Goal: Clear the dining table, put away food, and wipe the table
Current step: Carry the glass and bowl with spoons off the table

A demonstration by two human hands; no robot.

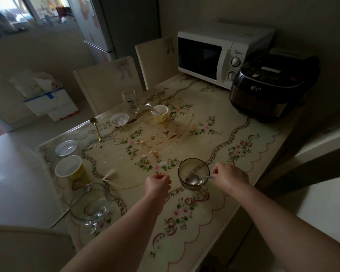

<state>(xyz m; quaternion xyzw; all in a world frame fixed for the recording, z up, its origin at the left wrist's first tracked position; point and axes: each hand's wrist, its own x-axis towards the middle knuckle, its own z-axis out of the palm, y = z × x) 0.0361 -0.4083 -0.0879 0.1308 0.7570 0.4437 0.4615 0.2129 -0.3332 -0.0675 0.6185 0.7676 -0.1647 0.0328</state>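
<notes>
Smoky glass cup (pixel 182 178) holds spoon (pixel 192 179) — right hand (pixel 231 176) pinches it; left hand (pixel 158 183) curled, empty.

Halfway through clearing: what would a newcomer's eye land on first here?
The right hand pinches a spoon in the smoky glass cup at the near edge. Behind it, brown smears and crumbs streak the middle of the table. A white microwave and a dark rice cooker crowd the far right corner.

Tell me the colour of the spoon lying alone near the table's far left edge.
The spoon is gold; the head view shows it.
</notes>
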